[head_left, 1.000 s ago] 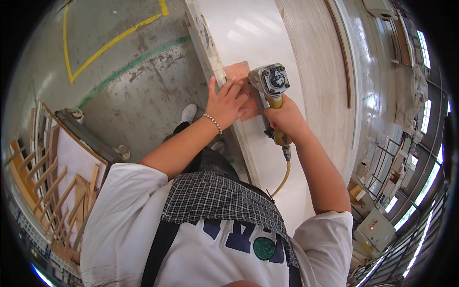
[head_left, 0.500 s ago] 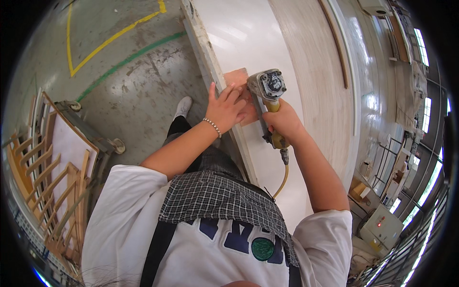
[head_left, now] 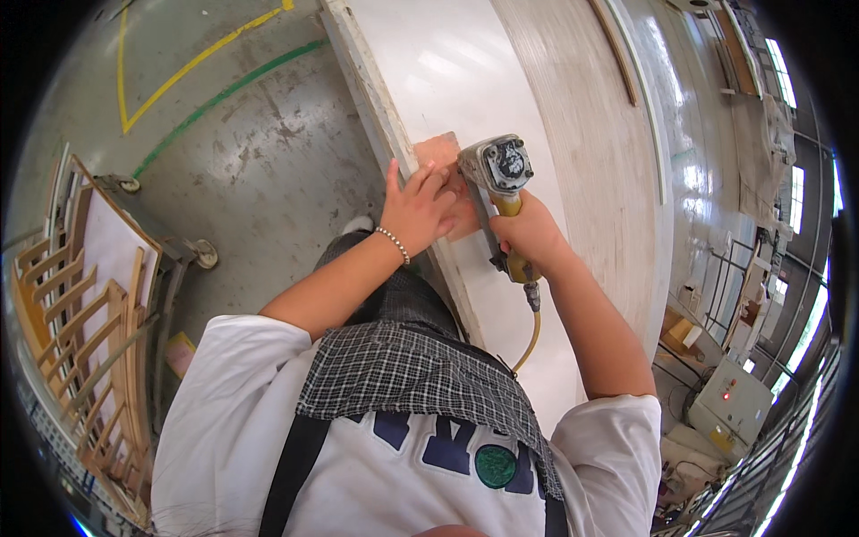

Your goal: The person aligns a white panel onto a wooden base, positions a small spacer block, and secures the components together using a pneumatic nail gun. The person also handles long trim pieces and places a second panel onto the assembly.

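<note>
The small reddish wood block point(head_left: 440, 154) lies flat on the white panel point(head_left: 447, 63), right at its near edge. My left hand point(head_left: 417, 208) presses it down, fingers spread — it looks light and stiff, so I judge it apt to skid unless pinned from above. My right hand point(head_left: 530, 234) is clenched round the yellow grip of the air tool point(head_left: 497, 170), whose nose seems to meet the block, though my fingers hide the contact. Its hose point(head_left: 530, 333) trails back toward my apron point(head_left: 403, 371).
</note>
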Motion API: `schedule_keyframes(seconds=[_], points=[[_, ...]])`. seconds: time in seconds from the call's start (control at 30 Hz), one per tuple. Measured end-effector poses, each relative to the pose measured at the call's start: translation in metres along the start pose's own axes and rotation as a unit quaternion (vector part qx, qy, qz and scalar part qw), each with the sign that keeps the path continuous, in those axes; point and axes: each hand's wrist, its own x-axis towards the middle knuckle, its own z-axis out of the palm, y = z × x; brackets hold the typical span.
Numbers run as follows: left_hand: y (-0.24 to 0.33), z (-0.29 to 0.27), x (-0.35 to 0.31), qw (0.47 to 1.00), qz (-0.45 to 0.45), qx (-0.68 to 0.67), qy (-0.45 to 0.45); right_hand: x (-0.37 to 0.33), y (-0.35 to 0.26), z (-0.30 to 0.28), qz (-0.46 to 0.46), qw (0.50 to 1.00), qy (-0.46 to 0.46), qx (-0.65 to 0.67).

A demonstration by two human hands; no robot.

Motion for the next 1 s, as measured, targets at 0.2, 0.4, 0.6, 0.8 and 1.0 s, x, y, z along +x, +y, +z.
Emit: schedule_keyframes(seconds=[0.2,0.4,0.6,0.8,1.0], points=[[0.034,0.017,-0.031,1.0,0.015,-0.01,-0.008,-0.03,0.042,-0.004,0.021,1.0,0.006,-0.004],[0.067,0.027,-0.06,0.999,0.035,-0.014,-0.006,-0.058,0.076,-0.002,0.056,0.998,0.007,0.007],[0.108,0.038,-0.089,1.0,0.028,0.007,-0.009,-0.086,0.121,-0.004,0.005,1.0,0.012,0.01],[0.163,0.057,-0.13,1.0,0.025,0.01,-0.014,-0.12,0.187,-0.009,0.005,1.0,0.015,0.002],[0.206,0.055,-0.16,0.998,0.035,0.038,-0.041,-0.148,0.235,-0.026,-0.018,0.998,0.021,0.049]])
